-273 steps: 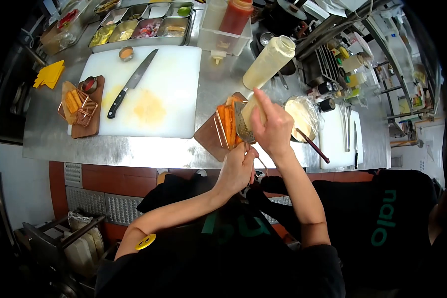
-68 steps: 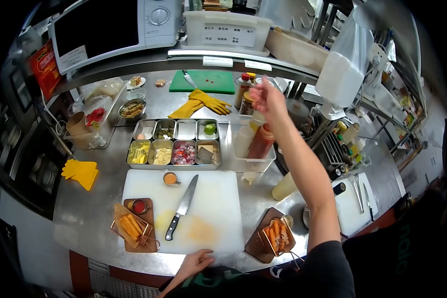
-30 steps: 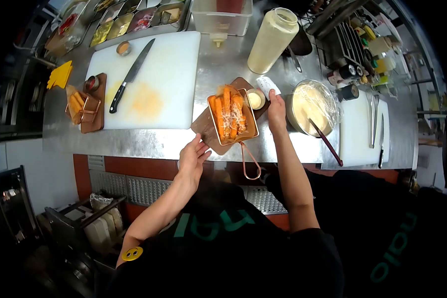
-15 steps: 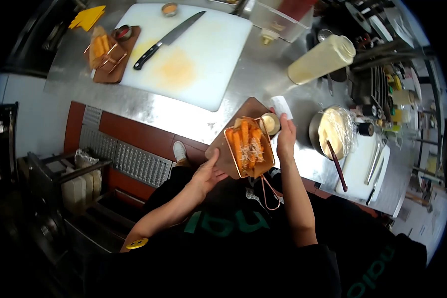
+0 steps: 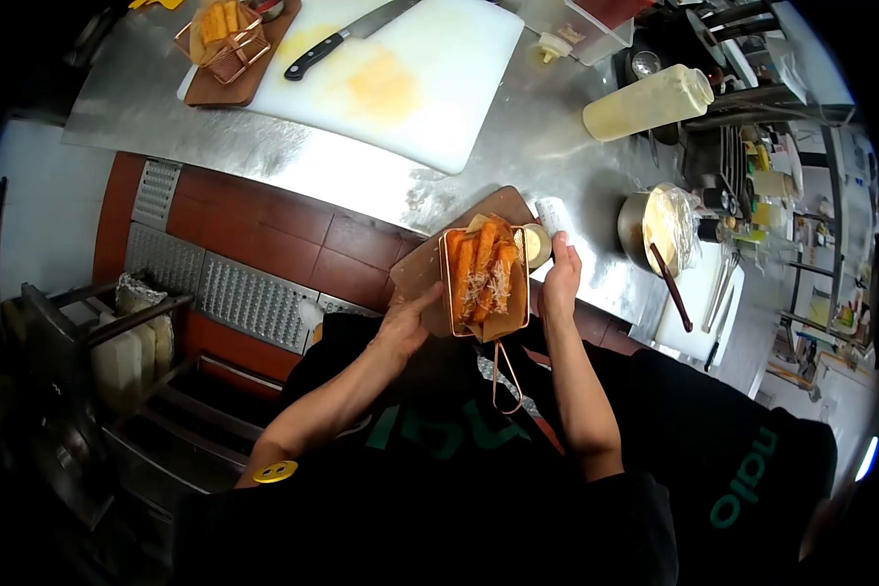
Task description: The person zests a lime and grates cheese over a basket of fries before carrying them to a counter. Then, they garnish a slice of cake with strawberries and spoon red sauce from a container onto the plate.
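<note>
Overhead, your steel counter (image 5: 518, 146) carries the white cutting board (image 5: 400, 78), a knife (image 5: 347, 41) lying on it; nearer you, your wooden serving board (image 5: 420, 273) is lifted off the counter's front edge; your left hand (image 5: 405, 322) grips its near side, fingers curled under; your right hand (image 5: 560, 283) clasps the far side, thumb up; on it sits a copper basket of fries (image 5: 483, 278), a small sauce cup (image 5: 535, 244) beside it.

Steel counter (image 5: 518, 146): white cutting board (image 5: 400, 78), squeeze bottle (image 5: 647, 102), pot (image 5: 645, 230).
</note>
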